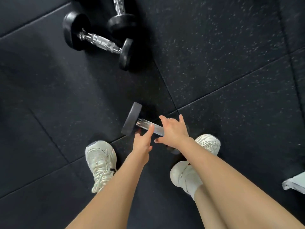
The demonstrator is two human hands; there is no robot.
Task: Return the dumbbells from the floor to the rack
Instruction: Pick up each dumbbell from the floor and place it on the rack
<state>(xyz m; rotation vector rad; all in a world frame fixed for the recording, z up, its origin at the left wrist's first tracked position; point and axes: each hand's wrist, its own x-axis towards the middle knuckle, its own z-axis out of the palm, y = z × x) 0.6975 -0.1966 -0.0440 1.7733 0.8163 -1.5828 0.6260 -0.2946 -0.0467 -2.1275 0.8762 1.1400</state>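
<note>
In pick-up step: reaching down with both hands for nearest dumbbell (132, 120), lying on black rubber floor (231, 71) just below frame centre, between the shoes, axis set 10-to-4 o'clock. Right hand (173, 131) over middle of chrome handle (146, 123), fingers spread and straight, gripping nothing. Left hand (142, 143) at 7 o'clock of that handle, fingers extended, one tip at or just short of the chrome; cannot tell about contact. No grasp yet. Far head at 4 o'clock mostly hidden under right wrist. Next, by judgement: need to drop right palm onto handle, curl fingers fully round it, add left hand as support if heavy, then lift level. Round heads, so may roll off line if nudged before grip closes. After that, carry to rack: not in view, so must look up and locate it first. Around: second dumbbell (97, 42) at 11 o'clock, well apart, on floor; third dumbbell (122, 22) at 12 o'clock, cut by frame edge, close beside second, cannot tell if touching. Both to fetch later. Left shoe (100, 162) at 7 o'clock, right shoe (209, 142) at 4 o'clock, very near hidden head: mind toes on lift. Pale object (293, 184) at right frame edge, 4 o'clock; cannot tell what.
</note>
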